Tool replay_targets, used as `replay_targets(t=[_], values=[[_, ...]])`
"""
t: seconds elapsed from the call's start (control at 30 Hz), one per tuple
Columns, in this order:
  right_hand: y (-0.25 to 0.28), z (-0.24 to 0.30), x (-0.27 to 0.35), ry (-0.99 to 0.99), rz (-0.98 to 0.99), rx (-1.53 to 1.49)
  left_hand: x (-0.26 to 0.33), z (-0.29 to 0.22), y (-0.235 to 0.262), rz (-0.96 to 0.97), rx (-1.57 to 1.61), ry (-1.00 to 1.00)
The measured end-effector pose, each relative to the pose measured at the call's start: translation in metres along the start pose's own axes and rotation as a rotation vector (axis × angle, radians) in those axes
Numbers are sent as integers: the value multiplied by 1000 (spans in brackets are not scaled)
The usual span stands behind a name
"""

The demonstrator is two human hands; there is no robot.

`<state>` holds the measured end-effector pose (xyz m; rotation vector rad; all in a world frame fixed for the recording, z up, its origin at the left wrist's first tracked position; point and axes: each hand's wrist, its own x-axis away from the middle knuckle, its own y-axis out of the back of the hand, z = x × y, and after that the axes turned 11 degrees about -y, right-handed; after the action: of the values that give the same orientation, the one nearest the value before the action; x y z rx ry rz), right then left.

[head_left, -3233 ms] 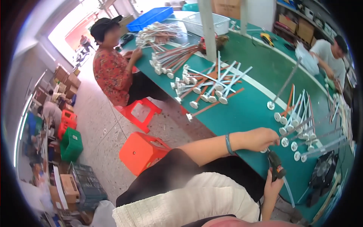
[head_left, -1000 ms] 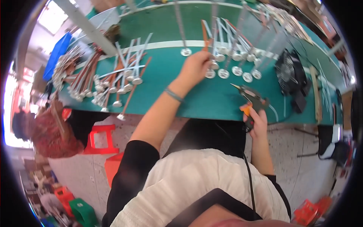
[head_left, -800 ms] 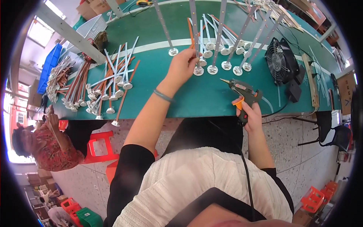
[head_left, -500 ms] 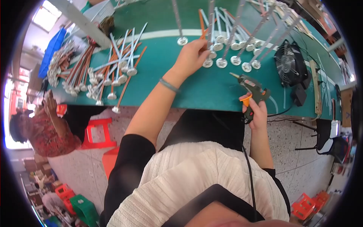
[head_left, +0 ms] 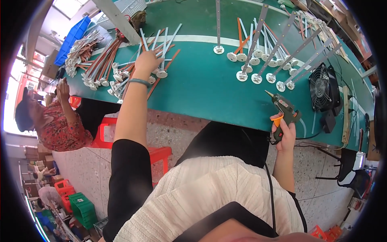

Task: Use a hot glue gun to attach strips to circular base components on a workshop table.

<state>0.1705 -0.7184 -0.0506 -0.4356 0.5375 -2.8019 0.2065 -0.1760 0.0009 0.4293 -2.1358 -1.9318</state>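
Observation:
My right hand [head_left: 285,135] grips a dark green hot glue gun [head_left: 284,105] with an orange trigger, its nozzle pointing over the table toward the far left. My left hand [head_left: 148,63] reaches down onto a loose pile of white and orange strips with round white bases [head_left: 161,74]. Its fingertips are hidden among the strips, so whether they grip one cannot be told. Right of centre, an orange strip with a round base [head_left: 231,57] lies at the edge of a second group of such strips. Clear upright bars [head_left: 253,44] on white discs stand near it.
A black fan [head_left: 322,86] stands at the right beside a power strip [head_left: 346,117]. More strips [head_left: 98,72] lie bundled at the left, near a blue bin [head_left: 73,38] and a white post [head_left: 117,20]. Another person [head_left: 60,125] sits at the table's left end.
My left hand has left the orange strip at the right-hand group and swung left to the loose pile. My right hand still holds the glue gun. The whole view has shifted.

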Motion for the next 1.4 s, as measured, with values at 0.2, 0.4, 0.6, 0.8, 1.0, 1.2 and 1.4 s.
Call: replay_targets(t=[0.2, 0.4, 0.6, 0.8, 1.0, 1.2, 1.4], values=[[-4, -2, -3, 27, 22, 31, -31, 33, -10, 85, 157, -16], [-4, -1, -2, 34, 18, 18, -32, 9, -22, 10, 209, -102], [-2, -3, 1, 59, 23, 75, -4, 7, 16, -228, 211, -135], [-4, 0, -3, 46, 75, 48, 41, 18, 39, -615, 325, -129], [-8, -2, 5, -1, 83, 186, 91, -70, 48, -687, 715, -334], [-32, -11, 10, -1, 168, 274, 120, -179, -1, -190, 1001, -605], [-53, -10, 3, 20, 189, 562, 112, -193, -14, -192, 835, -715]])
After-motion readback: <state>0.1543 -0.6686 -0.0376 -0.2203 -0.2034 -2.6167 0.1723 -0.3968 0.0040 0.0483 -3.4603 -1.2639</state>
